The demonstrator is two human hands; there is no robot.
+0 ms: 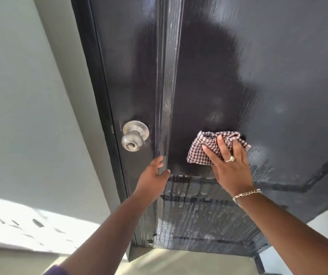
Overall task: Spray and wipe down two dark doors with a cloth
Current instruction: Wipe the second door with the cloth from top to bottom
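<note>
A dark door fills the view, wet with streaks and drips on its lower panel. A brown-and-white checked cloth lies bunched against the door's middle panel. My right hand, with a ring and a bracelet, presses the cloth flat to the door with straight fingers. My left hand rests with relaxed fingers on the raised vertical moulding just below and right of the knob. No spray bottle is in view.
A round silver door knob sits near the door's left edge. A pale grey wall runs to the left of the dark frame. Sunlit floor shows at the lower left and below the door.
</note>
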